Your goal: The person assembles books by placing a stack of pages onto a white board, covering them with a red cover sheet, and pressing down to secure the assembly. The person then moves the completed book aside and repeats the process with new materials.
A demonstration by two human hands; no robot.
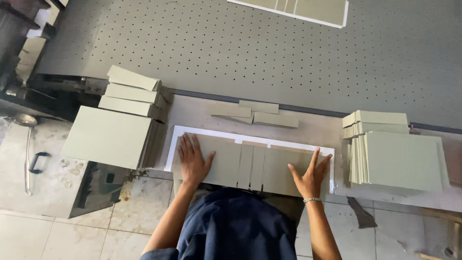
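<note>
Matt grey-green cardboard panels [250, 166] lie on a white paper sheet [174, 139], the stacked boards [402, 161] equally dull, the grey table [240, 43] a perforated matt surface, and the floor tiles [139, 197] glossy, stained stone.

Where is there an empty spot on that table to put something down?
The big dotted grey surface behind the three loose strips is mostly bare. A smaller bare patch lies between those strips and the right-hand card stack. It is crowded in front: both hands press on the white-edged sheet, with card stacks on the left.
</note>
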